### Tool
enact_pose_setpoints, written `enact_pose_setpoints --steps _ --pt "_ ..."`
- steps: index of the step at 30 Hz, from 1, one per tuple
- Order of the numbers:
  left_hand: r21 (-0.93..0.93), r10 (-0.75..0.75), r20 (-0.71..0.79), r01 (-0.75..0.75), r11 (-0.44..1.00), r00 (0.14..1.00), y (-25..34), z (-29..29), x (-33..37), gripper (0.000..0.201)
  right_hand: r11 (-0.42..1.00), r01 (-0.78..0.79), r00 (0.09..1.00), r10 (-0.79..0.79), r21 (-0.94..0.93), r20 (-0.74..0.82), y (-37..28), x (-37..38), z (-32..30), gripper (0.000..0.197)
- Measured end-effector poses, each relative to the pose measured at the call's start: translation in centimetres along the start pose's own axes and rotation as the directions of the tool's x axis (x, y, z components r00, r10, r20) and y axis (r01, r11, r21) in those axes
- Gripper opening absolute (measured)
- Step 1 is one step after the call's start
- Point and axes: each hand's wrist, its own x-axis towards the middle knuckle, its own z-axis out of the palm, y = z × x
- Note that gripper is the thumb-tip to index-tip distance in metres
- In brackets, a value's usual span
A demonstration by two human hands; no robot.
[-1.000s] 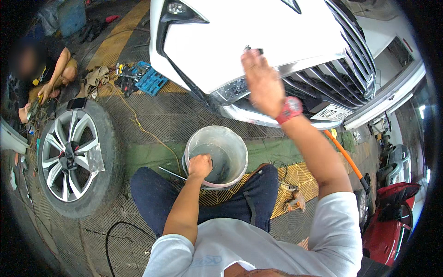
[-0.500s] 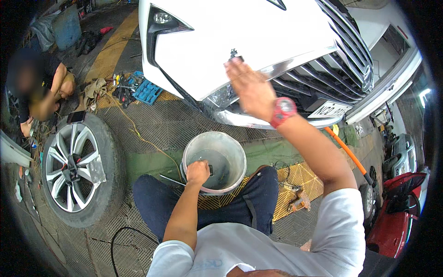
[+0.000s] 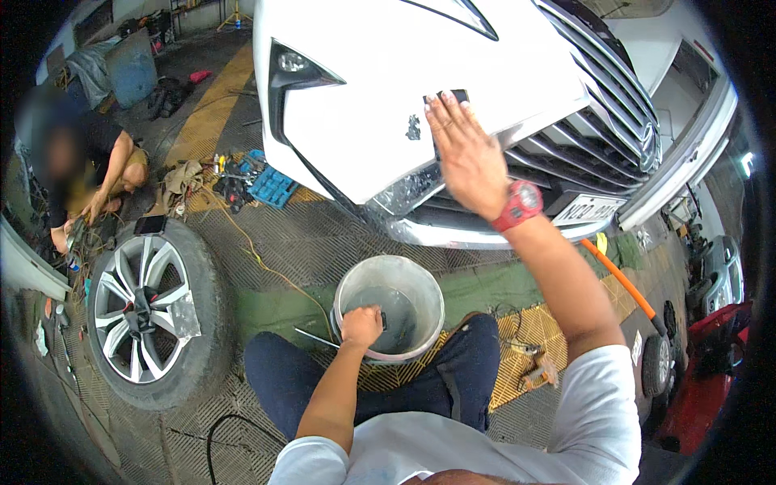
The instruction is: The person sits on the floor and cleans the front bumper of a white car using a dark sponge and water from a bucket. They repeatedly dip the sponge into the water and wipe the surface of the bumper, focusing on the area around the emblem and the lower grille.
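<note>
A white car bumper (image 3: 364, 105) fills the far side, with a small dark patch (image 3: 413, 127) on its surface. My right hand (image 3: 470, 162), wearing a red watch, lies flat on it just right of that patch. Its straight fingers press down a black sheet that looks like sandpaper (image 3: 457, 94), whose edge shows past the fingertips. Between my knees stands a whitish bucket (image 3: 432, 295) with murky water inside. My left hand (image 3: 361, 325) is closed over the bucket's near left part, gripping a small dark block (image 3: 384, 321); its exact kind is unclear.
A wheel with its tire (image 3: 214, 323) lies at left, a phone (image 3: 149, 225) on it. Beyond are a blue tool tray (image 3: 273, 187) and a crouching person (image 3: 105, 162). An orange bar (image 3: 621, 283) slants at right, near an orange-and-grey tool (image 3: 540, 374).
My right hand has slid with the black sheet from just below the dark patch to its upper right. My left hand stays at the bucket. The whole view has shifted slightly.
</note>
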Motion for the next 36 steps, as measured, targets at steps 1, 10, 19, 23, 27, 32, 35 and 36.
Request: enact_pose_setpoints --steps 1,10,19,23,27,32,35,36 --pt "-0.003 -0.005 0.004 0.005 1.000 1.000 0.5 0.2 0.1 0.021 0.997 -0.057 0.998 0.057 -0.054 -0.001 -1.2 0.1 0.8 0.066" --pt "-0.684 -0.167 -0.071 0.073 0.726 0.983 2.4 -5.6 2.4 0.033 0.997 0.069 0.997 -0.068 -0.039 0.049 -2.1 1.4 3.6 0.065" --pt "-0.965 -0.353 -0.227 -0.259 -0.045 0.908 10.4 -17.3 4.1 0.076 0.848 -0.255 0.915 0.056 0.465 0.399 -13.3 -1.8 4.4 0.055" --pt "-0.917 -0.406 -0.064 -0.214 -0.337 0.912 9.3 -15.3 3.5 0.072 0.332 -0.283 0.959 0.118 0.900 0.258 -18.9 -9.3 4.9 0.050" --pt "-0.954 -0.513 -0.142 -0.255 -0.158 0.846 10.1 -14.6 5.0 0.067 0.007 -0.400 0.715 0.628 0.917 0.307 -18.7 -18.6 5.3 0.046" --pt "-0.420 -0.081 -0.850 -0.575 0.702 0.521 18.2 -23.9 14.5 0.054 0.537 -0.635 0.741 0.221 0.555 0.634 -18.9 -32.3 14.4 0.043" --pt "-0.094 0.167 -0.861 -0.473 0.876 0.481 19.6 -26.5 18.8 0.063 0.667 -0.513 0.821 0.199 0.540 0.535 -20.1 -31.4 14.1 0.038" --pt "-0.015 0.222 -0.841 -0.431 0.902 0.494 19.5 -25.2 19.8 0.066 0.700 -0.501 0.803 0.156 0.509 0.576 -20.5 -31.3 14.0 0.038"
